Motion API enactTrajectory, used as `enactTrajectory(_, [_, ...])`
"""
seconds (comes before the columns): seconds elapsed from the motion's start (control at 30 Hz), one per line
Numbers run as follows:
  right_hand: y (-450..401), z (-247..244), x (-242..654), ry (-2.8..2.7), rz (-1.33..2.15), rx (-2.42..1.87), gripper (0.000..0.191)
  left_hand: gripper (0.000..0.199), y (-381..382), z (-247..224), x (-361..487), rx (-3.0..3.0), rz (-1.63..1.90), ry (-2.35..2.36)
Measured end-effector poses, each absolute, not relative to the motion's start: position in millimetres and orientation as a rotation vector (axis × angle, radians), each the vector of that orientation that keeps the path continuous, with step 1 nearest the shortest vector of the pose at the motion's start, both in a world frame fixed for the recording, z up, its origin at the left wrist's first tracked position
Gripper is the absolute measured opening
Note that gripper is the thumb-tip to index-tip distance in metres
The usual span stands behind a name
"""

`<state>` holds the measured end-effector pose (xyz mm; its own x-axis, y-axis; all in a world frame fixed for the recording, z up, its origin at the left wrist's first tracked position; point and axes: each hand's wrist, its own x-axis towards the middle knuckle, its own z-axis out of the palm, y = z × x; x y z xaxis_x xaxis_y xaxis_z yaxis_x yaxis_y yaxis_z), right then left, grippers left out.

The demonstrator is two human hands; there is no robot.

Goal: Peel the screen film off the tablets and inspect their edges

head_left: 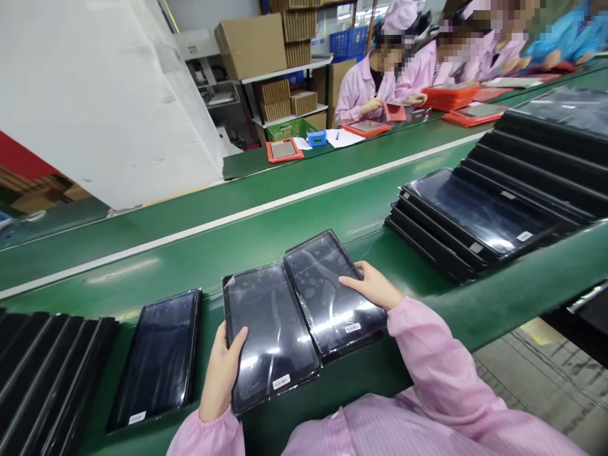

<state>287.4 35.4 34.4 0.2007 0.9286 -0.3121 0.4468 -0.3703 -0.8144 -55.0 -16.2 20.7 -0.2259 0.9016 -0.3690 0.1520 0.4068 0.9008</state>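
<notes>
You have two hands on the worktop's tablets: your left hand and your right hand each rest on one of two black, film-wrapped rectangular tablets. One more black tablet lies beside them on the green belt worktop, between two leaning stacks of black tablets.

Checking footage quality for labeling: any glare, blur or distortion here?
Head view: wide-angle bending, the green belt bows across the frame; bright glare streaks on the wrapped tablet by the left hand and on the stacked tablets; right hand looks sharp, no obvious motion blur; pixelated patches at top right.
</notes>
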Motion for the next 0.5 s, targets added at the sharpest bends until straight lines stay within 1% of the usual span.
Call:
enactTrajectory(0.17, [37.9, 26.9, 292.8, -1.082, 1.34, -1.722, 0.036, 0.06, -13.8, 30.4, -56.2, 0.83, 0.98, 1.578])
enactTrajectory(0.33, [35.9, 17.5, 293.6, -0.957, 1.408, -1.583, 0.037, 0.059, -11.0, 35.8, -57.4, 0.693, 1.017, 1.442])
enactTrajectory(0.5, [29.7, 21.9, 304.6, -0.847, 1.449, -1.519, 0.028, 0.066, -9.7, 32.6, -47.5, 0.723, 1.076, 1.406])
